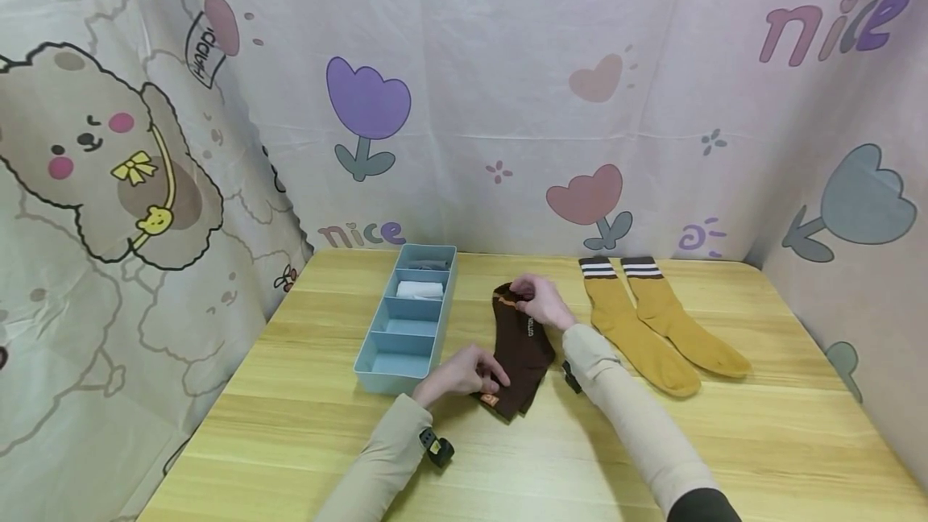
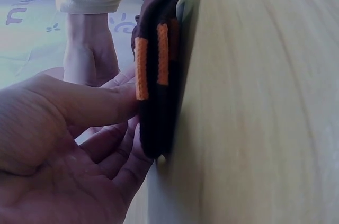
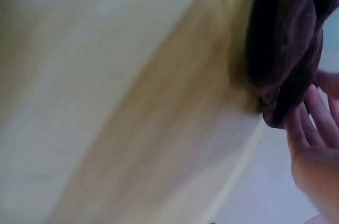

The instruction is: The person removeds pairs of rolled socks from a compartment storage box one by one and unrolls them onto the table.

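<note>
A pair of dark brown socks, laid one over the other, lies on the table between both hands. They carry orange patches and small white lettering. My left hand pinches their near end between thumb and fingers; the left wrist view shows two orange bands beside the thumb. At the far end, my right hand grips the sock edge with its fingertips, partly covering the lettering. Dark folds of the socks fill the upper right of the right wrist view.
Left of the socks stands a light blue organizer box with several compartments. A rolled white item and a grey item sit in its far compartments. Two mustard socks with striped cuffs lie flat to the right. A printed curtain hangs behind the table.
</note>
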A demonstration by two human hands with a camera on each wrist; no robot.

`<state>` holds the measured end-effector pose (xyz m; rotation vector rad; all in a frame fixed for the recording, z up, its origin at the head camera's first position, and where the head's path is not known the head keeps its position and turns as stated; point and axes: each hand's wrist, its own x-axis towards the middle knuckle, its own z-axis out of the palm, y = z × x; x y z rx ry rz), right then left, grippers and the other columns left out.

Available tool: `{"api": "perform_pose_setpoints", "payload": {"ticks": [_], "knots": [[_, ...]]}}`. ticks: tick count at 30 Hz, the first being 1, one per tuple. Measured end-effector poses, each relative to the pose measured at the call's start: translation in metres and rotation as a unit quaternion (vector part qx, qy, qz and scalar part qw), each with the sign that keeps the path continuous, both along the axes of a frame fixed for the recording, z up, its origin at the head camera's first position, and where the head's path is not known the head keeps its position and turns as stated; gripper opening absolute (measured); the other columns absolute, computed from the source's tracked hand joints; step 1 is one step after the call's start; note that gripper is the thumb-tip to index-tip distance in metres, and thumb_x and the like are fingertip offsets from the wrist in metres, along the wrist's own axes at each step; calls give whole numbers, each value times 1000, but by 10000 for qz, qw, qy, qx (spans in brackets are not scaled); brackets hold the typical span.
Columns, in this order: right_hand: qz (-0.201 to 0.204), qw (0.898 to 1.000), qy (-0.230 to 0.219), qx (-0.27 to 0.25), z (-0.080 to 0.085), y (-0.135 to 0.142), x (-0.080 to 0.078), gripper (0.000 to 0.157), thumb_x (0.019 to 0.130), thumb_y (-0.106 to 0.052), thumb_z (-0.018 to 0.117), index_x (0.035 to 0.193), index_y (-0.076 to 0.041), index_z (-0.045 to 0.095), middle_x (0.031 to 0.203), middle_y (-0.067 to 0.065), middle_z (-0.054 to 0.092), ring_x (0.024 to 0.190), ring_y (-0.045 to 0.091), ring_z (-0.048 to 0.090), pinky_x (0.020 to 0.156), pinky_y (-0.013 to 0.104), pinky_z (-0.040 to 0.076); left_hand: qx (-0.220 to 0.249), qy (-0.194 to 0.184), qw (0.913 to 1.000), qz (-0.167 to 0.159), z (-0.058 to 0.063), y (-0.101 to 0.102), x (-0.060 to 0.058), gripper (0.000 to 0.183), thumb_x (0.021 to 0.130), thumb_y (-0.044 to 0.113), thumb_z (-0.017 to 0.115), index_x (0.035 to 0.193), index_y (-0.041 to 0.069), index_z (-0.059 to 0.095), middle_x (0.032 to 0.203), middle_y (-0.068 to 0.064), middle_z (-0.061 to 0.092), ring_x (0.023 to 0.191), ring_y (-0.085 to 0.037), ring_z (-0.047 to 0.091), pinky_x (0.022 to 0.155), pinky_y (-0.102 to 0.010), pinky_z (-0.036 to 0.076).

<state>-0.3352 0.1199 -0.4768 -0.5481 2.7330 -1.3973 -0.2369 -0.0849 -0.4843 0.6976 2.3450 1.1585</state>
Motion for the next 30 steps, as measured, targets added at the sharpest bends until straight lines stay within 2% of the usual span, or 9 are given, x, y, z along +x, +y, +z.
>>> {"api": "perform_pose_setpoints", "payload": {"ticks": [3, 7, 12, 15, 17, 22, 25, 28, 30], "knots": [[359, 9960, 179, 797, -1, -1, 0, 33, 89, 5, 66, 121, 3, 61, 125, 25, 65, 120, 40, 61, 104, 52, 49, -43, 1, 10000, 2, 0, 0, 0, 16, 85, -10, 68, 94, -2, 78, 71, 0, 63, 56, -4, 46, 52, -17, 36], [608, 9822, 230, 1760, -2, -2, 1, 45, 92, -3, 67, 135, 1, 55, 137, 24, 60, 128, 40, 56, 108, 51, 47, -210, 117, 9997, 54, 3, 1, 4, 17, 84, -11, 68, 92, 0, 79, 72, -1, 63, 56, -4, 45, 52, -16, 35], [647, 9746, 260, 2129, -1, 0, 2, 47, 94, -10, 68, 137, 2, 55, 139, 23, 60, 130, 40, 56, 109, 51, 46, -621, 291, 9968, 422, 9, 5, 13, 21, 83, -12, 62, 83, 3, 77, 72, -1, 64, 54, -4, 48, 50, -16, 37], [606, 9734, 323, 2184, 1, 4, 4, 48, 92, -12, 71, 135, 4, 56, 136, 25, 61, 128, 41, 56, 109, 52, 45, -901, 601, 9917, 699, 12, 6, 19, 25, 80, -11, 55, 77, 5, 74, 73, -2, 66, 56, -6, 50, 51, -18, 39], [565, 9718, 425, 2250, 1, 8, 5, 50, 90, -12, 74, 133, 6, 57, 134, 26, 61, 127, 42, 57, 109, 52, 45, -1086, 973, 9853, 888, 14, 7, 22, 26, 79, -11, 53, 74, 6, 72, 71, -3, 65, 58, -9, 50, 52, -20, 39], [402, 9693, 447, 2385, 3, 20, 11, 57, 83, -13, 81, 131, 8, 59, 132, 28, 63, 125, 43, 57, 111, 52, 44, -1595, 2202, 9527, 1356, 11, 7, 25, 22, 78, -6, 58, 69, 11, 69, 71, -2, 66, 67, -15, 58, 57, -24, 44], [276, 9675, 365, 2485, 5, 26, 16, 59, 80, -16, 84, 129, 8, 61, 128, 28, 64, 122, 43, 59, 109, 52, 46, -1721, 2628, 9358, 1597, 9, 7, 25, 18, 81, -2, 60, 69, 10, 68, 71, -5, 68, 68, -20, 64, 56, -29, 48], [83, 9665, 198, 2558, 8, 32, 23, 60, 78, -18, 86, 127, 7, 63, 126, 27, 66, 120, 43, 60, 108, 52, 47, -1711, 2758, 9294, 1758, 8, 7, 23, 16, 84, 1, 61, 70, 7, 67, 71, -8, 69, 66, -22, 65, 54, -31, 49], [-21, 9657, 100, 2595, 8, 37, 28, 60, 77, -20, 87, 126, 7, 64, 125, 26, 66, 119, 42, 61, 107, 52, 47, -1620, 2602, 9337, 1850, 8, 7, 21, 16, 87, 3, 62, 71, 6, 66, 71, -10, 68, 64, -22, 63, 53, -31, 48]]}}
